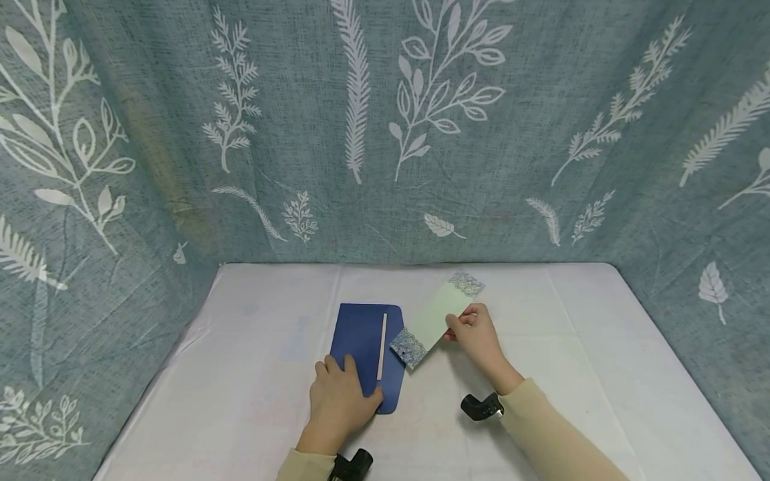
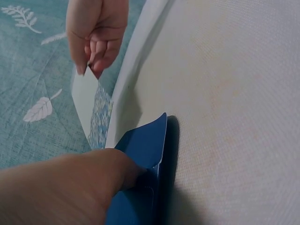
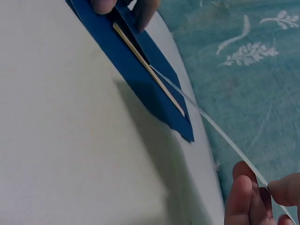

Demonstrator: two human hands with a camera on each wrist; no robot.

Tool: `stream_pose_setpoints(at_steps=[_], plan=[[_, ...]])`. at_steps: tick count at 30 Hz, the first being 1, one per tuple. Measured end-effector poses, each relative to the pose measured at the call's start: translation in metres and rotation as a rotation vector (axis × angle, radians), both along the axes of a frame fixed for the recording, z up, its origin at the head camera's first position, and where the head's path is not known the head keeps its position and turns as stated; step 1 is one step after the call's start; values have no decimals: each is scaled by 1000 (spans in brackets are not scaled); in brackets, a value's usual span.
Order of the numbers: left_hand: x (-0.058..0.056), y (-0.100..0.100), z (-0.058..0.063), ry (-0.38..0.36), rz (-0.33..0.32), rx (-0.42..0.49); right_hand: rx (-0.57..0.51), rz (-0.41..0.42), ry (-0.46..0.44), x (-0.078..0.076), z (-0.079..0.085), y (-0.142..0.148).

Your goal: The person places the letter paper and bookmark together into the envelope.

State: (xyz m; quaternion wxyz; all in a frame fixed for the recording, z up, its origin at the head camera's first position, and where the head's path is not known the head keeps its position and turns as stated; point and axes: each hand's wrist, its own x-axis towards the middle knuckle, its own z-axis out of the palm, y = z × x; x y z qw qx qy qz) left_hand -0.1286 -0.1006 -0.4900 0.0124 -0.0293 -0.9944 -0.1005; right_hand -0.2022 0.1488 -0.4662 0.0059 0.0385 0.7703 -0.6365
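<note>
A dark blue envelope (image 1: 355,331) lies with its flap spread to the right, a narrow pale strip (image 1: 382,347) along the flap. My left hand (image 1: 339,397) grips the envelope at its near end, with the thumb at the mouth and the fingers over the body. In the right wrist view the envelope's mouth (image 3: 125,21) gapes a little. My right hand (image 1: 478,337) pinches a pale green card (image 1: 436,314) by its right long edge. Silvery-blue lace patterns cover both card ends. The card tilts above the table, its lower left corner overlapping the flap in the head view.
A white cloth (image 1: 252,347) covers the table, with a few creases. Grey-green curtains (image 1: 289,133) with white leaf prints surround its back and sides. Black camera mounts (image 1: 479,406) sit on both wrists.
</note>
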Motion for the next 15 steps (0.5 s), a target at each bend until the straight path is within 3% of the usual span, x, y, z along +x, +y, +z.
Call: stream_pose_setpoints(at_steps=[3,7,15], plan=[[0,0,1,3,0,6,-16,10,-9,0,-2,-5],[1,0,1,3,-2,9,-25,-5,4,-8,-22,-9],[1,1,0,6,5,17,153,-30,68,-4,-25,-20]])
